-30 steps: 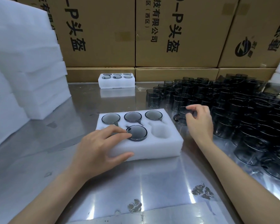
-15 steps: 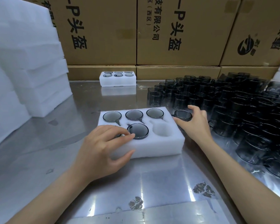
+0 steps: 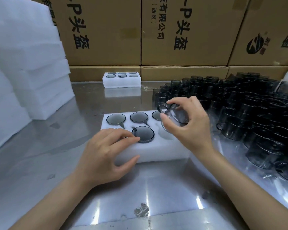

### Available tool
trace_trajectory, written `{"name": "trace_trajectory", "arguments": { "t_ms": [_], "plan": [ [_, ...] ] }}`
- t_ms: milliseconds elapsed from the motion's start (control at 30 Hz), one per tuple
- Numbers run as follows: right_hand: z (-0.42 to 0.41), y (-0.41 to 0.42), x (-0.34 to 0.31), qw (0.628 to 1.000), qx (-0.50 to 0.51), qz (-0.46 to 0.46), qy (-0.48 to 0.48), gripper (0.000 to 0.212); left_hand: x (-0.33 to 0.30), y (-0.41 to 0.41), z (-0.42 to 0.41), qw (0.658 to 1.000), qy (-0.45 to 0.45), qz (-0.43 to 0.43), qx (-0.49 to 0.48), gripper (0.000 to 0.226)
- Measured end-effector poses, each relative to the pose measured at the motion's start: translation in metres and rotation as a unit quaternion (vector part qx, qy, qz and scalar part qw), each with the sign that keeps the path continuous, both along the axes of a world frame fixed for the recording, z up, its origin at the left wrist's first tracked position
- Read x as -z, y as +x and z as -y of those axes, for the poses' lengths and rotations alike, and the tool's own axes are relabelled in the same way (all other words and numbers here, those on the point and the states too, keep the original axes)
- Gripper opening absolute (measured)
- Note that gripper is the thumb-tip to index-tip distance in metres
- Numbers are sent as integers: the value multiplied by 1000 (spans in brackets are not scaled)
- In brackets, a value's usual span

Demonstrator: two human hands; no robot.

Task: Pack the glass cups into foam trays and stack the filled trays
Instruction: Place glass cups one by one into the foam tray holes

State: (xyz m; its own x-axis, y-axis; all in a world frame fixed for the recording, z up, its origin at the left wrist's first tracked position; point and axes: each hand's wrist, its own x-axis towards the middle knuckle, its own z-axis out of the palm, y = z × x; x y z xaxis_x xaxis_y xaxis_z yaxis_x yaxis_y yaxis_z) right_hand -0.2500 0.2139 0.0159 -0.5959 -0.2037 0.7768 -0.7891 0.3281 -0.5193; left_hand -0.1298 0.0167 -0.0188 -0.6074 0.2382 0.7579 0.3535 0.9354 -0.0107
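Observation:
A white foam tray (image 3: 158, 151) lies in front of me on the steel table. Its back row holds dark glass cups (image 3: 138, 117), and another cup (image 3: 143, 134) sits in the front middle pocket. The front right pocket (image 3: 165, 136) is bare. My left hand (image 3: 105, 151) rests on the tray's front left corner, fingers over the front left pocket, thumb against the tray's front wall. My right hand (image 3: 188, 125) grips a smoky glass cup (image 3: 174, 116), tilted, in the air above the tray's right end.
Many loose dark glass cups (image 3: 249, 113) crowd the table's right side. A filled foam tray (image 3: 121, 80) sits at the back by cardboard boxes (image 3: 183, 32). Stacked foam trays (image 3: 27, 67) stand at the left. A foam sheet (image 3: 140, 216) lies near the front edge.
My right hand has lifted a cup from the pile and carried it left, over the tray's right end. My left hand has stayed on the tray's front left corner.

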Motion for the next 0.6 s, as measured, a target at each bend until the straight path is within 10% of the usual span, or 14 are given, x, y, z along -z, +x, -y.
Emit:
{"name": "trace_trajectory", "arguments": {
  "t_ms": [600],
  "plan": [
    [12,15,5,941,210,56,260,48,-7,4,-5,1000,-13,15,-15,33]
  ]
}}
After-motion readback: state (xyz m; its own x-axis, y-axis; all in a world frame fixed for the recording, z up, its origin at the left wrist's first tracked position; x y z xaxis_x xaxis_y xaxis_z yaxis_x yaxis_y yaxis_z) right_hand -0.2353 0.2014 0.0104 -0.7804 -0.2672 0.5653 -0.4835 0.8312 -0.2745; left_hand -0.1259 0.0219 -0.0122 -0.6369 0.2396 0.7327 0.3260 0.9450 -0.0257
